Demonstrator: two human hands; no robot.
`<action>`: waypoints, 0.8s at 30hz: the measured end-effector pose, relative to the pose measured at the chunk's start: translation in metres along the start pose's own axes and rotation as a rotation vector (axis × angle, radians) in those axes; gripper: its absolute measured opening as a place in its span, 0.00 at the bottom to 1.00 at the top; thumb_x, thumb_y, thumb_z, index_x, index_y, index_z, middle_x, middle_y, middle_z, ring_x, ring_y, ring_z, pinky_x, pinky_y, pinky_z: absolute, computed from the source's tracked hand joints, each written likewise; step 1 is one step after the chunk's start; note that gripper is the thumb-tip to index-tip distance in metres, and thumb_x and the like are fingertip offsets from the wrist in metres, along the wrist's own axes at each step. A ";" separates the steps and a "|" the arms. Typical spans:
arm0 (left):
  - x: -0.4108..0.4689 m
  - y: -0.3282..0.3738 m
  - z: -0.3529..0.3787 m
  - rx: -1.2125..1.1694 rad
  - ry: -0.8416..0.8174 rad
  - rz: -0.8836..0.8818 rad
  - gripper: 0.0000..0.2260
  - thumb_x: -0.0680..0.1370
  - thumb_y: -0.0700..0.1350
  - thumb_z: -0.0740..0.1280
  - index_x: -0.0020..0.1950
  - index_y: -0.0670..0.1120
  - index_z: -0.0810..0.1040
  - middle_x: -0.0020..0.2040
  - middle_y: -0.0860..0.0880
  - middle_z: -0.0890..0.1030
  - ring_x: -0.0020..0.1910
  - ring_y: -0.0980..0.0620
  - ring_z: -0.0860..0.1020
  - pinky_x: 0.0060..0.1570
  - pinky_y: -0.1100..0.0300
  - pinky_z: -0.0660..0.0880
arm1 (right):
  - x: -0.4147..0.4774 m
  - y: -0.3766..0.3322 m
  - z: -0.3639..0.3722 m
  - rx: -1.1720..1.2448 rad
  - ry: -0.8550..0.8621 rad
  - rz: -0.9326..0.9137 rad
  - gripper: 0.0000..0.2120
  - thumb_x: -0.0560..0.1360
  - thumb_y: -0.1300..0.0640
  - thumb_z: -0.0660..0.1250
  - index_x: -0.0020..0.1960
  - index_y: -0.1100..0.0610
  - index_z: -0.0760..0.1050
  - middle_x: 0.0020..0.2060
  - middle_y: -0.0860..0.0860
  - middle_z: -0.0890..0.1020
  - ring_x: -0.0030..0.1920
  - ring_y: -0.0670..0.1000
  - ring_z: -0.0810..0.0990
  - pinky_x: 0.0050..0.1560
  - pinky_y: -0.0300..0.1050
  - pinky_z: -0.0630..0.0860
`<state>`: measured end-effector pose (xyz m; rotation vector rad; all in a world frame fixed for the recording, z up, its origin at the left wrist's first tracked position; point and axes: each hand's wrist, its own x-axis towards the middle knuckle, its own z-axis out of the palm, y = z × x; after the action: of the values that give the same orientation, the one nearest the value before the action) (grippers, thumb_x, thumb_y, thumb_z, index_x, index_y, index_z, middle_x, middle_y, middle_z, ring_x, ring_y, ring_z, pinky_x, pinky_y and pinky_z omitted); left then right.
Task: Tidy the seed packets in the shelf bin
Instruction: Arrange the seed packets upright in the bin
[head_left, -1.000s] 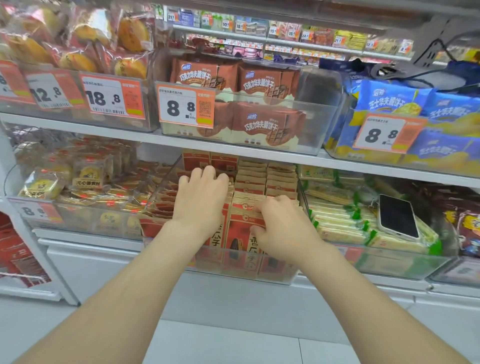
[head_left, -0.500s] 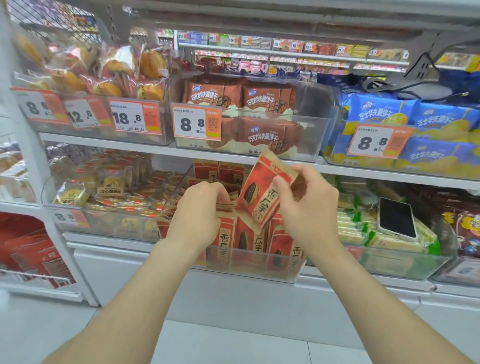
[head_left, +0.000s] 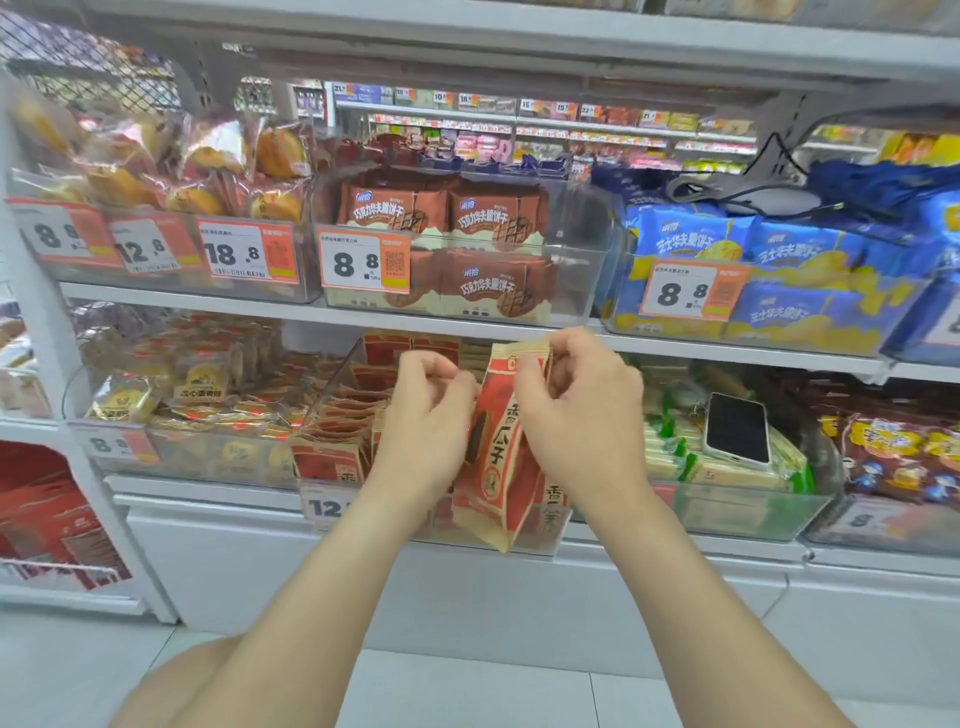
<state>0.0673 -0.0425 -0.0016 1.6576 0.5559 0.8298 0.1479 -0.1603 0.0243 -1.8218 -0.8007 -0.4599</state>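
I'm pinching the seed packet (head_left: 501, 457) by its top in my right hand (head_left: 576, 410), long axis hanging upright, just near of the shelf bin (head_left: 535, 545). My left hand (head_left: 426, 415) is curling at its left edge; I cannot tell if it is gripping.

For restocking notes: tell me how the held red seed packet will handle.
The seed packet is probably light: the right hand pinches it by its top edge alone. It hangs flat and unbent, so likely fairly stiff. Its base looks narrow, so it may tip if stood alone.
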 end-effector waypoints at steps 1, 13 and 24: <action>-0.004 -0.001 0.005 0.012 -0.049 -0.029 0.03 0.86 0.49 0.65 0.57 0.51 0.74 0.45 0.47 0.83 0.43 0.51 0.80 0.50 0.46 0.77 | -0.003 0.003 0.003 0.012 -0.014 0.035 0.09 0.80 0.54 0.69 0.42 0.50 0.73 0.24 0.43 0.74 0.30 0.47 0.73 0.34 0.42 0.67; -0.011 0.006 0.040 -0.238 -0.073 -0.145 0.21 0.88 0.61 0.57 0.65 0.45 0.75 0.57 0.49 0.85 0.56 0.56 0.85 0.58 0.52 0.82 | -0.015 0.007 0.019 0.254 -0.086 0.154 0.10 0.86 0.49 0.64 0.49 0.51 0.80 0.40 0.44 0.85 0.43 0.44 0.83 0.48 0.48 0.79; -0.018 0.012 0.051 -0.359 -0.028 -0.125 0.12 0.88 0.52 0.61 0.51 0.46 0.77 0.46 0.45 0.80 0.46 0.47 0.78 0.50 0.47 0.75 | -0.005 0.015 0.021 0.505 -0.085 0.436 0.13 0.86 0.54 0.66 0.47 0.57 0.83 0.34 0.49 0.85 0.35 0.46 0.79 0.41 0.48 0.77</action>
<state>0.0941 -0.0902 0.0002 1.2912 0.4552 0.7640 0.1537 -0.1463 0.0032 -1.4829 -0.4934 0.1005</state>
